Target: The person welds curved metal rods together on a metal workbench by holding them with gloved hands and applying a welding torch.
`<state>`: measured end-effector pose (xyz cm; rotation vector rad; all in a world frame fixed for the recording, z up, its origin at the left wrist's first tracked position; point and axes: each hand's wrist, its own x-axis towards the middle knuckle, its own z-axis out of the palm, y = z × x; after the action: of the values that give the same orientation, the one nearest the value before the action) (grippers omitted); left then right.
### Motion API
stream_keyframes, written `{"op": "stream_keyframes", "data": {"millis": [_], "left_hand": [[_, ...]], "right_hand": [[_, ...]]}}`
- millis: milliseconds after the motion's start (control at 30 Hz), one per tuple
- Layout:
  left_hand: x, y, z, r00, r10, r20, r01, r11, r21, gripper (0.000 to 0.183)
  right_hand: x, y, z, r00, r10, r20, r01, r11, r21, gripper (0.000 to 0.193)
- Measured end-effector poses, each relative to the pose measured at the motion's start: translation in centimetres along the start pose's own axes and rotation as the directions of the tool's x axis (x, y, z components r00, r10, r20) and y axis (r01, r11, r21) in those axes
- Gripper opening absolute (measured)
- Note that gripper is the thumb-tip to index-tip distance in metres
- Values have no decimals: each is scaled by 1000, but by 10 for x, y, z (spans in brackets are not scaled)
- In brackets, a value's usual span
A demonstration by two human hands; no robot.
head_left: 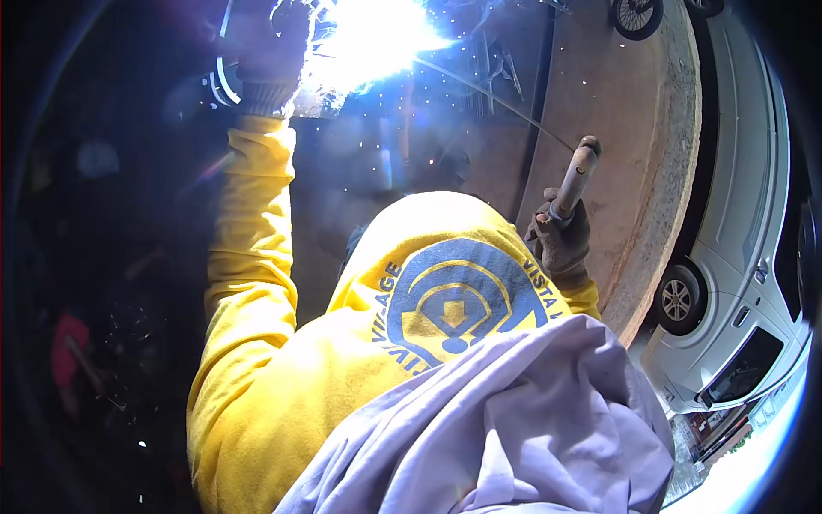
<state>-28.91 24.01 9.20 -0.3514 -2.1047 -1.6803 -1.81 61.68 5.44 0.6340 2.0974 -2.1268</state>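
My right hand (561,236), in a worn grey-brown glove, is closed round the handle of a welding electrode holder (575,180). A thin welding rod (501,101) runs from the holder's tip up and left to a blinding blue-white arc (372,38). Sparks scatter below and around the glare. My left arm, in a yellow sleeve (253,197), reaches up beside the arc. At its end my gloved left hand (264,60) shows only as a dark shape, its fingers lost in shadow and glare. The workpiece under the arc cannot be made out.
Lilac cloth (514,428) drapes over my yellow sweatshirt (342,377). On the right a light-coloured vehicle (728,257) stands beyond a rough concrete edge (676,154). A spoked wheel (636,15) shows at the top right. The left side is very dark, with a red patch (68,351).
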Motion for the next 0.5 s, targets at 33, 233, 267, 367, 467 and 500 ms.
{"op": "stream_keyframes", "data": {"millis": [33, 233, 267, 367, 467, 500], "left_hand": [[5, 8, 3, 992, 123, 43, -129, 966, 222, 40], [3, 9, 7, 994, 110, 4, -104, 924, 367, 22], [2, 10, 6, 997, 80, -10, -69, 918, 390, 21], [-1, 8, 12, 998, 31, -48, -21, 980, 197, 20], [-1, 13, 11, 999, 41, 26, -44, 988, 149, 21], [-1, 9, 8, 999, 41, 29, -45, 988, 150, 21]], "right_hand": [[-3, -4, 5, 999, 38, -5, -38, 995, 97, 46], [-6, -5, -1, 999, -47, 6, 48, 997, -53, 40], [-6, -3, -2, 999, -43, 21, 45, 997, -57, 41], [-6, 2, 0, 998, -68, -5, 67, 991, -119, 48], [-7, -5, 3, 999, -46, 26, 48, 997, -68, 49], [-8, -6, 2, 999, -45, 25, 47, 997, -65, 49]]}}
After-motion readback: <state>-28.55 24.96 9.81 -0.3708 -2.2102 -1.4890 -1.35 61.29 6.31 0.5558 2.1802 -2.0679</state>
